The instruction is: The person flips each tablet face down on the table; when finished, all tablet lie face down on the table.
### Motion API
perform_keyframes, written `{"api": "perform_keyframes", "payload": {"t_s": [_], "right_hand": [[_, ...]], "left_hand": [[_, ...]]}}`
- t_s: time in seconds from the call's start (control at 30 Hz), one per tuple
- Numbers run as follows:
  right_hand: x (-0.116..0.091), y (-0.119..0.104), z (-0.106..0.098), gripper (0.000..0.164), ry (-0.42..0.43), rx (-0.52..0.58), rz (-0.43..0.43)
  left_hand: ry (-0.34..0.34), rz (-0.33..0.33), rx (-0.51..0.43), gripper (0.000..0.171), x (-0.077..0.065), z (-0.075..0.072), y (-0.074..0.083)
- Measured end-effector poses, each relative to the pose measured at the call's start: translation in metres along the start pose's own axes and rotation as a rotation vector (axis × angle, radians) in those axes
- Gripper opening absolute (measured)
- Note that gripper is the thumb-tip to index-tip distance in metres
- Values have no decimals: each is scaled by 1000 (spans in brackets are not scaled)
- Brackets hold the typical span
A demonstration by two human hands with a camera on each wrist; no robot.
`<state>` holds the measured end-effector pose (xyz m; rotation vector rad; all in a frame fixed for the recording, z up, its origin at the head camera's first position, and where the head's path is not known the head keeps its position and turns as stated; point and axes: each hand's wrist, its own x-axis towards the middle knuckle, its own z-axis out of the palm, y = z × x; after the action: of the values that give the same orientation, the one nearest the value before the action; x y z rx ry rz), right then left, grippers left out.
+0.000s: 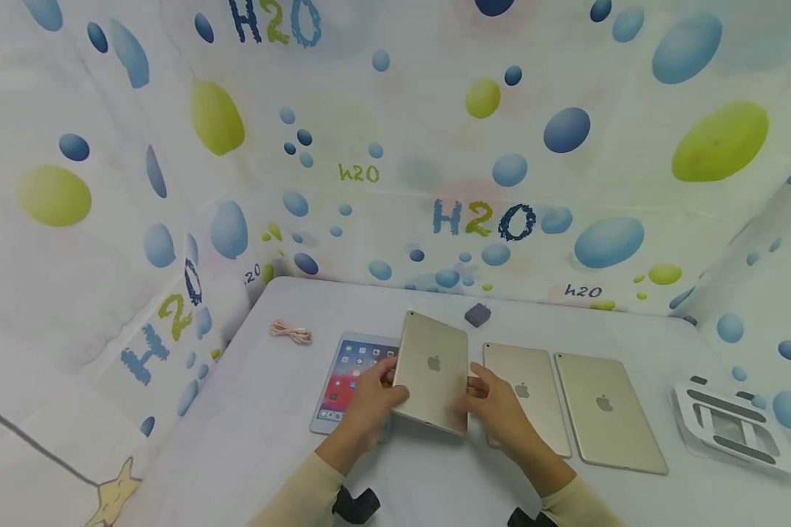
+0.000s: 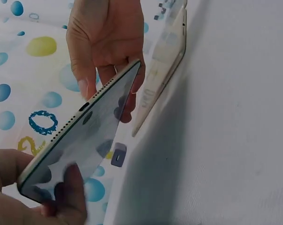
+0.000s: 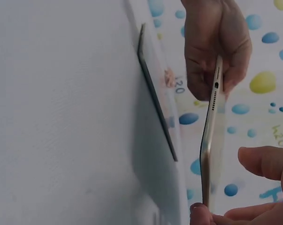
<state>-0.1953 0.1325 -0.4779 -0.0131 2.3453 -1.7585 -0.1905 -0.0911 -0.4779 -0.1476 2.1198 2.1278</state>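
A gold-backed tablet (image 1: 433, 373) is held up and tilted above the table, its back towards the head view. My left hand (image 1: 372, 399) grips its left edge, the thumb lying on the back; fingers on the screen side show in the left wrist view. At the opposite edge is my right hand (image 1: 497, 402), with thumb and fingers on either side of the tablet in the left wrist view. The held tablet's dark screen (image 2: 92, 126) shows there. Partly behind my left hand lies a second tablet (image 1: 343, 373), screen up and lit with app icons.
Two more gold tablets, one nearer (image 1: 537, 417) and one farther right (image 1: 609, 413), lie back up. A white slotted stand (image 1: 732, 424) is at the far right. A dark charger block (image 1: 477, 315) and a coiled pink cable (image 1: 291, 331) lie towards the back.
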Motion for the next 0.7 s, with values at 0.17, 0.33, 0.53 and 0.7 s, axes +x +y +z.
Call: {"api": "perform_keyframes", "payload": {"t_s": [0.17, 0.33, 0.53, 0.7], "right_hand": [[-2, 4, -10, 70, 22, 8, 13], [2, 7, -15, 71, 3, 46, 19], [5, 15, -14, 70, -10, 71, 35], [2, 18, -13, 68, -4, 54, 42]], "left_hand": [[-26, 29, 252, 56, 7, 3, -6], [-37, 68, 458, 34, 9, 4, -9], [-54, 154, 665, 18, 12, 6, -13], [-89, 165, 740, 21, 10, 8, -13]]}}
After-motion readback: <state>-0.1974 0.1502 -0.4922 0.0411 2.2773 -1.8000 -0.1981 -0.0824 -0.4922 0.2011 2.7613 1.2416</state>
